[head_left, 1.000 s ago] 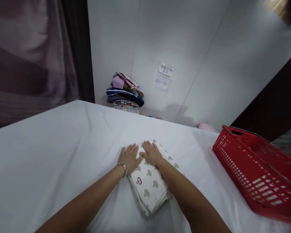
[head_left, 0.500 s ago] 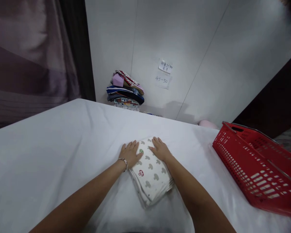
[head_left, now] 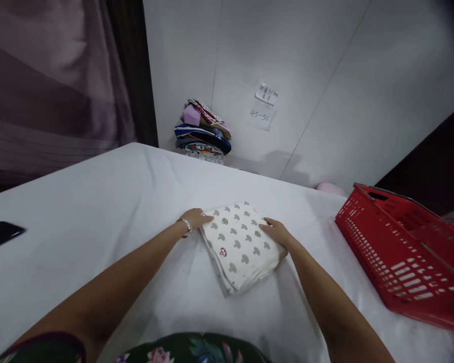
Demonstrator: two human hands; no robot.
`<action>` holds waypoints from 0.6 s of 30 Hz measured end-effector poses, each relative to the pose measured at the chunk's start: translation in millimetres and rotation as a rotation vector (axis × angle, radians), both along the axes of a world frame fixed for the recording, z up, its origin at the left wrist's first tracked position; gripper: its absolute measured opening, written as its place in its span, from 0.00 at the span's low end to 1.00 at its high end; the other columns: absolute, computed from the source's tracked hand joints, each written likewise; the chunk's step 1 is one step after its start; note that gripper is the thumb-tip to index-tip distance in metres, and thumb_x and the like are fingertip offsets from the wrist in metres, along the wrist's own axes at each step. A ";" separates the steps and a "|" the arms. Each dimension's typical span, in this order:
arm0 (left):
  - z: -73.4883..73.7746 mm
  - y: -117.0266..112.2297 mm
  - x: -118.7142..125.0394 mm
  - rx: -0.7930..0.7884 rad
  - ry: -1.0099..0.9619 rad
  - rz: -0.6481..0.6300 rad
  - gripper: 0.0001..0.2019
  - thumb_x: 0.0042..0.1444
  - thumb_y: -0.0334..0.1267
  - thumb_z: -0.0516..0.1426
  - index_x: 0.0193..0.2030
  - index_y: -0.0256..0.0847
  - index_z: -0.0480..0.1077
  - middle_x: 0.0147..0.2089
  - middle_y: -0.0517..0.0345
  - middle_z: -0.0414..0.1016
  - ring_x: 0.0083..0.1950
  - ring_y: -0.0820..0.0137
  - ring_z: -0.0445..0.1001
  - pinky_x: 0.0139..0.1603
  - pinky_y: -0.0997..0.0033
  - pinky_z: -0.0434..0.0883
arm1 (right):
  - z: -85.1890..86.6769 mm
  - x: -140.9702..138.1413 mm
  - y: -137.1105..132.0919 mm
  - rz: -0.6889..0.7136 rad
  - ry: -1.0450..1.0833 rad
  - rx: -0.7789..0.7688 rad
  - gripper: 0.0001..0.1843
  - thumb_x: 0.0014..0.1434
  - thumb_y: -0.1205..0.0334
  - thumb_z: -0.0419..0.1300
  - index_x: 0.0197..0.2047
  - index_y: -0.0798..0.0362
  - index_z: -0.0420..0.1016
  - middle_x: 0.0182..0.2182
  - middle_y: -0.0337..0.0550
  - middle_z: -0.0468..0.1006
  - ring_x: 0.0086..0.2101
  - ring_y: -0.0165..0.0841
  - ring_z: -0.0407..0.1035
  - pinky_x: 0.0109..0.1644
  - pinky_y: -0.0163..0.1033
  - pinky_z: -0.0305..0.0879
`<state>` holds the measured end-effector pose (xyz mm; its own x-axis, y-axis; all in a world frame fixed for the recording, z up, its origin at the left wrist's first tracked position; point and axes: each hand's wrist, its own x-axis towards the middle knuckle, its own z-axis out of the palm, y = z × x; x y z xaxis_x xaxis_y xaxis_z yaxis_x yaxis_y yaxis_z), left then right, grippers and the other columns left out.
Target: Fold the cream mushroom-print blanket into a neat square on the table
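A folded white cloth (head_left: 239,242) printed with grey, green and red mushrooms lies in several layers in the middle of the white-covered table. At its left edge is my left hand (head_left: 196,218), a bracelet on the wrist. The left thumb rests on top, and the other fingers are partly hidden at the edge. My right hand (head_left: 277,231) grips the opposite edge, thumb on the upper face and fingers around the side. The cloth's front corner points toward me.
A red plastic basket (head_left: 397,257) with metal handles stands at the right. A stack of folded fabrics (head_left: 204,132) is by the wall beyond the table (head_left: 98,201). A black phone-like object (head_left: 3,234) lies at the far left. Paper notes (head_left: 264,106) hang on the wall.
My hands have gone from lying flat on the cloth to holding its left and right edges, farther apart. More of the printed top shows. The camera view has shifted slightly.
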<state>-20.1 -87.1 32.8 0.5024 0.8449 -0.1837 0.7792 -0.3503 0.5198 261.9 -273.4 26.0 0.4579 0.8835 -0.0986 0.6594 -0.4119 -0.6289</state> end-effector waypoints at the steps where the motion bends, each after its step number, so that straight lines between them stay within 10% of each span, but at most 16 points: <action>1: 3.1 4.9 3.4 -0.015 -0.005 0.000 0.26 0.41 0.55 0.57 0.39 0.35 0.73 0.45 0.43 0.76 0.45 0.55 0.73 0.41 0.67 0.68 | 0.0 -0.2 -4.3 -0.014 0.011 -0.010 0.31 0.52 0.48 0.58 0.55 0.56 0.68 0.51 0.50 0.72 0.49 0.42 0.67 0.55 0.45 0.60; 10: 24.8 49.7 34.7 -0.061 -0.225 0.194 0.26 0.45 0.47 0.59 0.49 0.34 0.67 0.54 0.44 0.70 0.55 0.59 0.68 0.49 0.71 0.64 | -7.4 -28.8 0.8 -0.068 0.131 0.066 0.26 0.54 0.48 0.56 0.52 0.53 0.70 0.40 0.44 0.78 0.38 0.37 0.72 0.42 0.40 0.68; 18: -3.8 7.2 -9.7 -0.325 -0.457 0.297 0.25 0.54 0.49 0.52 0.54 0.36 0.61 0.48 0.44 0.74 0.43 0.66 0.75 0.36 0.72 0.71 | -11.7 -25.8 3.8 -0.070 0.020 0.006 0.30 0.54 0.44 0.54 0.55 0.53 0.67 0.43 0.47 0.76 0.42 0.40 0.70 0.46 0.42 0.65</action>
<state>-29.8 -79.9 29.1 0.3432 0.8976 -0.2767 0.4935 0.0783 0.8662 236.2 -269.6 14.2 0.5168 0.8498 -0.1033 0.6162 -0.4530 -0.6442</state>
